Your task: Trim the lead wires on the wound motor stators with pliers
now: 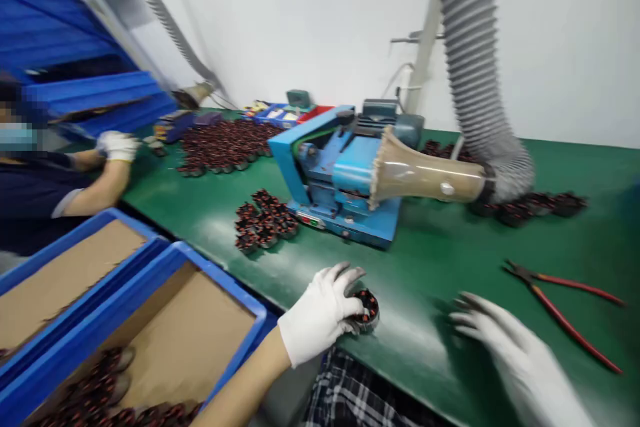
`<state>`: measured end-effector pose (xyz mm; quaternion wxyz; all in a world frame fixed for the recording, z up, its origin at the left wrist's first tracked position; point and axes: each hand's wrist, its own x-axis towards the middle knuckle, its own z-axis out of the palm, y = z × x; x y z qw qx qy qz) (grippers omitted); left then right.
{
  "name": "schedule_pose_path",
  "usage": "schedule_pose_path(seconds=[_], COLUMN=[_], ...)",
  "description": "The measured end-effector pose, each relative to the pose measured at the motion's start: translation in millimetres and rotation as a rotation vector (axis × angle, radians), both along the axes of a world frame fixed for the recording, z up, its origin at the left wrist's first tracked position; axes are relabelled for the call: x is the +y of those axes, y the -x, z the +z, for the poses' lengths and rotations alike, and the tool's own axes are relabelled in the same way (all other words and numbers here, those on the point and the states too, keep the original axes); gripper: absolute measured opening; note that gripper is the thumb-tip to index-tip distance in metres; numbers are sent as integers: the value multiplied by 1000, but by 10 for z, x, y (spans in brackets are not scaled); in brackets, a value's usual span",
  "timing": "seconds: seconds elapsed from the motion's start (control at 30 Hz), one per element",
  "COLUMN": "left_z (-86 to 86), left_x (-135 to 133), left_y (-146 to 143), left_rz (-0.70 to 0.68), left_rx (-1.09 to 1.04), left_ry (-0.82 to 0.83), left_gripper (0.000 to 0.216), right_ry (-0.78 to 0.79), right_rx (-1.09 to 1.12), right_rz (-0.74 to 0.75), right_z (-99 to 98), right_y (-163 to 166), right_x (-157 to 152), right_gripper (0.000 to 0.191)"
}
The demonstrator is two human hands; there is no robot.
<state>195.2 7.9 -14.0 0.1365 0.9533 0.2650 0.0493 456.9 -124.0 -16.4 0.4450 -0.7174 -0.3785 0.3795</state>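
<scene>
My left hand (323, 313), in a white glove, has its thumb and fingers around a round motor stator (369, 310) with dark windings and orange-red marks. The stator rests at the near edge of the green bench, partly hidden by the fingers. My right hand (500, 340), gloved too and slightly blurred, hovers over the bench with fingers stretched out and nothing in them. To its right lie red-handled pliers (555, 300) with jaws apart. Beyond my left hand a small cluster of stators (264, 221) stands on the bench.
A blue machine (345, 173) with a tan funnel (425, 170) and grey hose (477, 47) stands ahead. More stators (225, 143) crowd the back left; others (543, 205) lie under the hose. Blue bins (250, 303) sit at left, near a co-worker's gloved hand (119, 145).
</scene>
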Motion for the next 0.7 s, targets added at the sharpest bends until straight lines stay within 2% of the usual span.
schedule_pose_path(seconds=[0.03, 0.1, 0.17, 0.3, 0.4, 0.5, 0.6, 0.7], left_z=[-31, -117, -221, -429, -548, -582, -532, -479], left_x=[-80, -220, -327, -448, -479, -484, -480, -477], left_y=[-107, -278, -386, -536, -664, -747, -766, -779], left_rz=[-64, -83, 4, 215, 307, 303, 246, 169], left_rx=[-16, -60, -115, -161, -224, -272, -281, -300], left_ry=[40, 107, 179, 287, 241, 200, 203, 189], left_gripper=[25, 36, 52, 92, 86, 74, 63, 54], right_ry=[19, 59, 92, 130, 120, 69, -65, -211], right_rx=[161, 318, 373, 339, 348, 457, 507, 618], right_rz=[72, 161, 178, 177, 230, 209, 10, -211], right_z=[-20, -60, -93, -119, -118, -136, -188, -231], right_y=[54, 167, 252, 307, 309, 334, 383, 352], right_x=[-7, 34, 113, 281, 375, 387, 336, 277], right_gripper=[38, 47, 55, 64, 51, 30, 17, 20])
